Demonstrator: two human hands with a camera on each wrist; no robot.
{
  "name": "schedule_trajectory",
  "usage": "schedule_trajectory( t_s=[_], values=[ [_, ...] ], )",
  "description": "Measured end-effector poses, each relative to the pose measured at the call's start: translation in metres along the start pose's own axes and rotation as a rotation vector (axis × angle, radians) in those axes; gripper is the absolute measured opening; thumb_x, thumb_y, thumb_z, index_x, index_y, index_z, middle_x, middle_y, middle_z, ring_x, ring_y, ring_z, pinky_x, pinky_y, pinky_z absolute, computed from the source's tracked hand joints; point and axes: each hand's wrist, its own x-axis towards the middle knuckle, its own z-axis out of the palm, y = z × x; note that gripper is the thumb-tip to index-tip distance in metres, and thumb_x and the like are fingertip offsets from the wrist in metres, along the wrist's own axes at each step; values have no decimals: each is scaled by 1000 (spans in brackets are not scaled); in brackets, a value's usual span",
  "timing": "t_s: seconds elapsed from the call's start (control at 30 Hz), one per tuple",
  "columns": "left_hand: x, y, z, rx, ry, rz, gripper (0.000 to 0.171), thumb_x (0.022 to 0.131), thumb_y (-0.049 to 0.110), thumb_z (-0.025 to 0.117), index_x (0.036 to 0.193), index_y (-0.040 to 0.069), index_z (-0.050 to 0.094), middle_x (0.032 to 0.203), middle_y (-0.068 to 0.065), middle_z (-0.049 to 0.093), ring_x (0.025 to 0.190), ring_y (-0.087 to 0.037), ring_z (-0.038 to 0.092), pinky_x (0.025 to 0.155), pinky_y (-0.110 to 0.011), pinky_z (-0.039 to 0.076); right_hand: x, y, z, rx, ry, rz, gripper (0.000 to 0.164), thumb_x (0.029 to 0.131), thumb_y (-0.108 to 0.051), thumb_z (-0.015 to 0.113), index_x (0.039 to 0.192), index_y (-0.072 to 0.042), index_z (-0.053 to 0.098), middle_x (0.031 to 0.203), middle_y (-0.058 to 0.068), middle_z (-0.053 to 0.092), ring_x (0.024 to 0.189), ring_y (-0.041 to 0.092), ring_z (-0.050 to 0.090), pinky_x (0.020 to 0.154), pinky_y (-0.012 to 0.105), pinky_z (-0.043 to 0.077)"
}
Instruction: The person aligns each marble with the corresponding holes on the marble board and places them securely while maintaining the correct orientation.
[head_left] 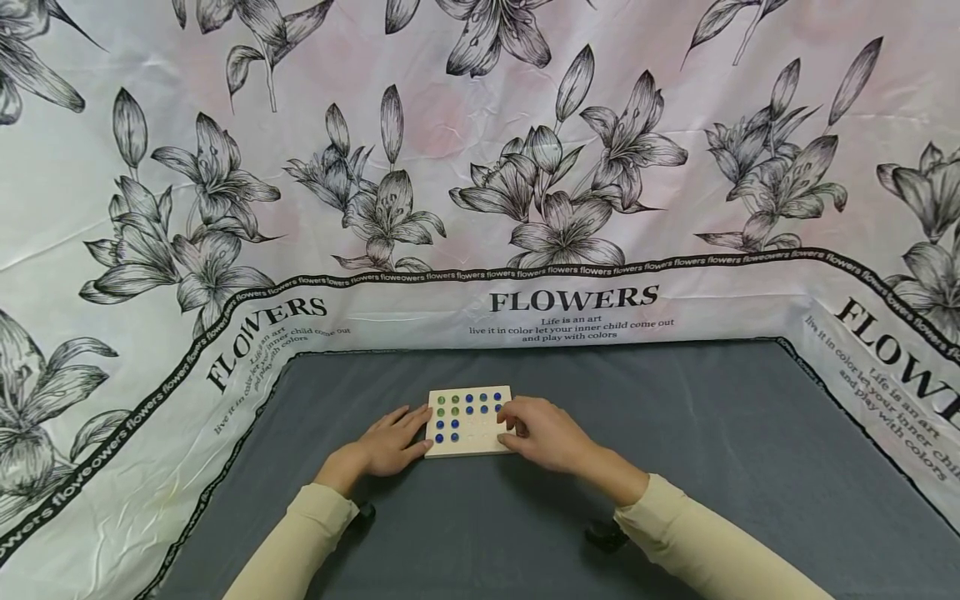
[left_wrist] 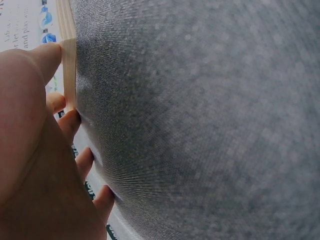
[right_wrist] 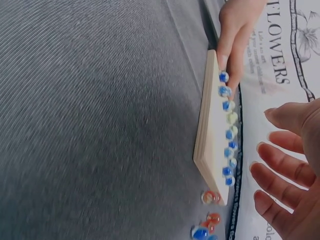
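Note:
A pale wooden board (head_left: 483,435) with rows of small hollows lies on the grey cloth. Green marbles (head_left: 441,400) fill its far left corner; blue marbles (head_left: 469,398) sit to their right and nearer me. My left hand (head_left: 386,446) is spread flat beside the board, its thumb and forefinger touching the left edge. Over the board's right edge hovers my right hand (head_left: 547,433). The right wrist view shows its fingers (right_wrist: 280,162) loosely bent and apart, with nothing between them. Past the board's right end lie reddish marbles (right_wrist: 213,218) and a blue marble (right_wrist: 200,233), hidden in the head view.
Grey cloth (head_left: 720,467) covers the table around the board. A white and pink flower-printed sheet (head_left: 420,308) stands up behind and along both sides. Dark objects at each wrist (head_left: 606,536) show below the sleeves.

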Motion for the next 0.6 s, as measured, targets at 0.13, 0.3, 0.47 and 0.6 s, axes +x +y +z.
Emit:
schedule_trajectory(
  t_s=[0.13, 0.3, 0.47, 0.6],
  values=[
    [1, 0, 1, 1, -3, -7, 64, 111, 41, 44, 164, 12, 25, 170, -7, 21, 156, -39, 16, 123, -61, 15, -6, 7, -6, 7, 2, 16, 19, 94, -16, 77, 110, -7, 73, 95, 0, 67, 81, 13, 62, 66, 28, 50],
    [2, -2, 2, 3, -4, -14, 64, 110, 42, 44, 165, 13, 24, 170, -5, 21, 156, -38, 15, 124, -60, 15, -11, 19, -12, 12, 8, 35, 17, 94, -15, 77, 109, -8, 73, 98, 1, 68, 83, 14, 62, 67, 28, 51],
    [2, -2, 2, 1, -5, -17, 65, 110, 44, 44, 165, 15, 24, 170, -4, 21, 156, -37, 15, 124, -59, 15, -15, 29, -18, -4, 18, 51, 17, 95, -17, 76, 111, -10, 74, 98, -1, 68, 82, 10, 61, 66, 27, 51],
    [2, -2, 1, -2, -5, -15, 64, 110, 43, 44, 165, 14, 25, 170, -6, 22, 156, -38, 15, 124, -59, 15, -16, 38, -23, -3, 27, 71, 19, 95, -16, 76, 112, -9, 73, 102, 2, 69, 83, 10, 61, 66, 29, 51]
  ],
)
